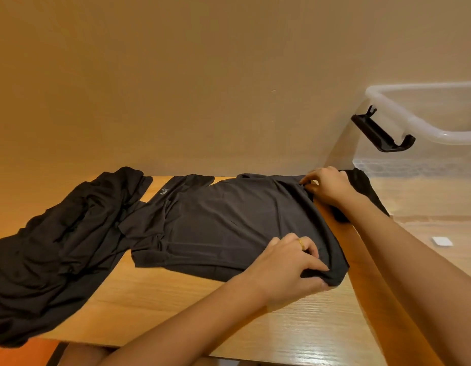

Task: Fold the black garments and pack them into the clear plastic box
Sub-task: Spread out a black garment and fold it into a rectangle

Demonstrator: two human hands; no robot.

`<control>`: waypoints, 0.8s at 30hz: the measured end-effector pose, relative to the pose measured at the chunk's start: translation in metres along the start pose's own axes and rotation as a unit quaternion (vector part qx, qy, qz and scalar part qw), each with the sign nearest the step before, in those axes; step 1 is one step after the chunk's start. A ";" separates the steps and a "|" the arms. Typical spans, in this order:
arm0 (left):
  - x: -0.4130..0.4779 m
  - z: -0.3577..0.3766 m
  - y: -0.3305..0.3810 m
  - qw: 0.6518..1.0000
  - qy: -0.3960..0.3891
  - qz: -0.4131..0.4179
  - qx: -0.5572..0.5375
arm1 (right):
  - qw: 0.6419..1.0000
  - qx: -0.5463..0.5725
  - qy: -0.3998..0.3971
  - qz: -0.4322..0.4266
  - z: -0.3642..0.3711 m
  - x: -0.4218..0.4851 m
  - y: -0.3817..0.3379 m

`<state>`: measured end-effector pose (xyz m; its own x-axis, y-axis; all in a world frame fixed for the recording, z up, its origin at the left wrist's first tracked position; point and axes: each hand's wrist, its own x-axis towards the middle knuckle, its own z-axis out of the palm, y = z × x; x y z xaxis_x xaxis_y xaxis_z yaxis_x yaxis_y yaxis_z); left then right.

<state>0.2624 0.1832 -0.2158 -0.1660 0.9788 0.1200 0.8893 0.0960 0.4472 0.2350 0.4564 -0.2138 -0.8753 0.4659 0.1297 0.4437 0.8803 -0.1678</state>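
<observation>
Shirt, black, lies spread at centre of tabletop. Grip of left hand curls round its near right corner, fabric bunched. Grip of right hand pinches its far right edge. At left, pile of black garments, partly over the tabletop's edge. At right, clear box with black latch.
</observation>
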 end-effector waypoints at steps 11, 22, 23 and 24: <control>-0.034 -0.118 -0.088 0.903 0.223 -0.152 -0.335 | 0.918 0.388 0.079 0.036 -0.021 0.001 -0.026; -0.017 -0.319 -0.145 0.846 0.427 -0.159 -0.278 | 0.832 0.521 0.192 -0.006 -0.138 0.073 -0.077; -0.014 -0.337 -0.143 0.843 0.441 -0.154 -0.265 | 0.823 0.528 0.206 -0.015 -0.154 0.080 -0.083; -0.012 -0.355 -0.141 0.840 0.456 -0.149 -0.256 | 0.816 0.535 0.219 -0.028 -0.170 0.087 -0.088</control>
<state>-0.0124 0.0936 0.0339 -0.8133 0.3580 0.4587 0.4893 -0.0060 0.8721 0.1525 0.4343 -0.0216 -0.6323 0.6203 0.4640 -0.2215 0.4292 -0.8756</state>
